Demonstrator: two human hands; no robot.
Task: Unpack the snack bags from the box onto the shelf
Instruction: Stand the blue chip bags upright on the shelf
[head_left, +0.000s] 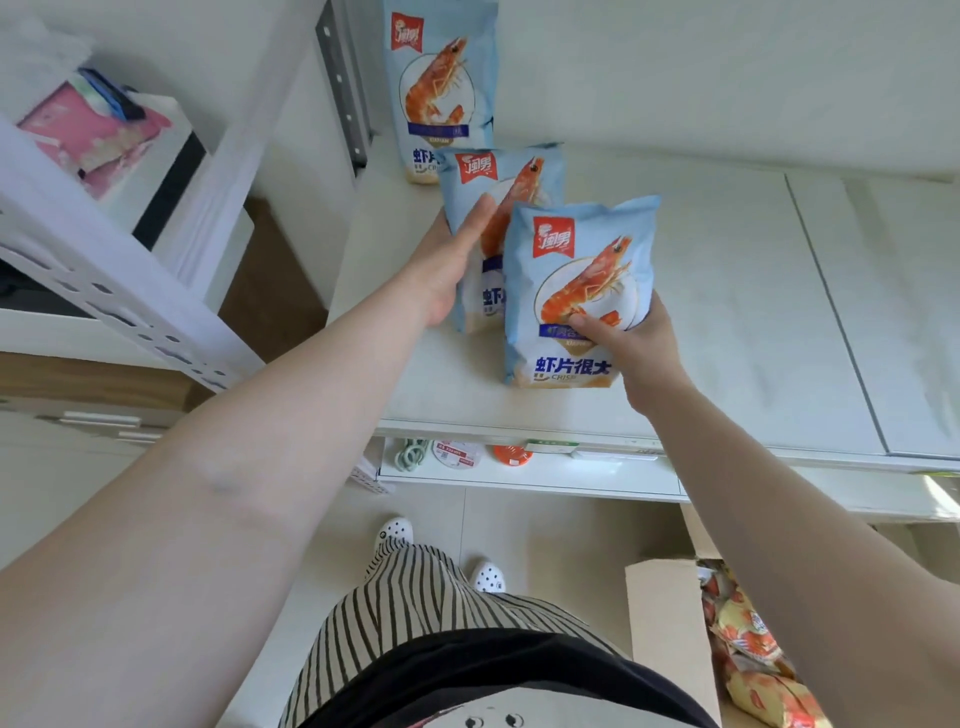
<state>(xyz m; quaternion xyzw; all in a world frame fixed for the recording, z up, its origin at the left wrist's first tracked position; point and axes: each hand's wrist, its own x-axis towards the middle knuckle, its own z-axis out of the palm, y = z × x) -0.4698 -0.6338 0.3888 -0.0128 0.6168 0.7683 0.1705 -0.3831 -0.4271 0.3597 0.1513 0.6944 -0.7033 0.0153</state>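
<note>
1. The white shelf (727, 312) carries three blue shrimp-crisp bags standing in a row.
2. The cardboard box (670, 623) on the floor holds orange snack bags (748, 639).
3. The right hand (631, 345) grips the front bag (576, 296), fingers clamped.
4. The left hand (449, 265) presses straight fingers against the middle bag (498, 208).
5. The back bag (441, 88) stands untouched.

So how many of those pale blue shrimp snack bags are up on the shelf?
3: the back bag stands against the wall, the middle bag is under the left hand, and the front bag is in the right hand.
</note>
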